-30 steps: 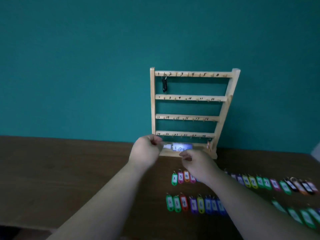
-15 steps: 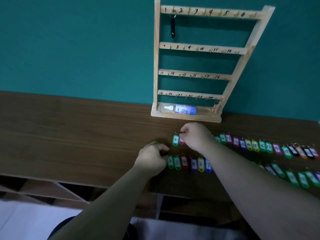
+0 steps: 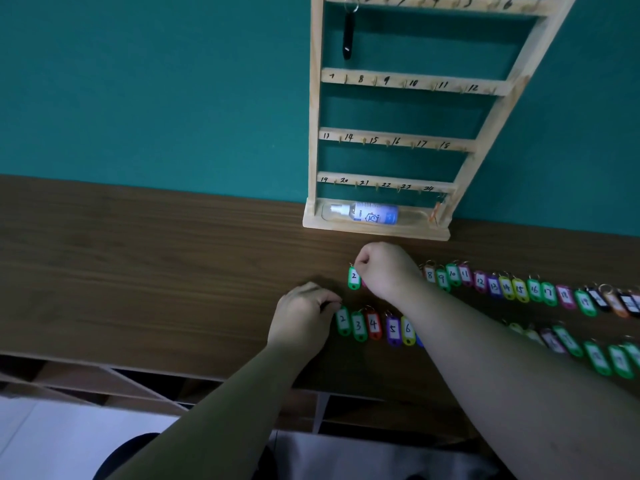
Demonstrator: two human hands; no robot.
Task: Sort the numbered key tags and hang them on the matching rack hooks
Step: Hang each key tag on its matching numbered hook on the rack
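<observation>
Fingers (image 3: 327, 300) on my left hand (image 3: 301, 318) are curled with the tips together, at the left end of the near row (image 3: 374, 325), just beside the near 2 (image 3: 342, 320). There's something dark at the tips, but honestly I can't tell if I'm gripping anything. My right hand (image 3: 388, 271) is a bit further out, thumb and forefinger pinching the ring of the far 2 (image 3: 353, 278), which heads the far row (image 3: 519, 289).

What changed: a second ago both hands were up at the foot of the rack (image 3: 313, 133). Now they've dropped to the tags and my head has tipped down with them. So I'd say I'm on the next pick, and both 2s are probably going up next.

The tags lie on a dark wood-grain table (image 3: 156, 271) with open cubbies (image 3: 138, 382) under my edge. The rack stands at the back of it, with a spray bottle (image 3: 370, 213) lying in its base tray. One black tag (image 3: 347, 36) hangs off the top rail (image 3: 450, 3) at the 1 spot. The other hooks I can see look bare, so it's early days. Behind it all is a plain teal wall (image 3: 156, 81).
</observation>
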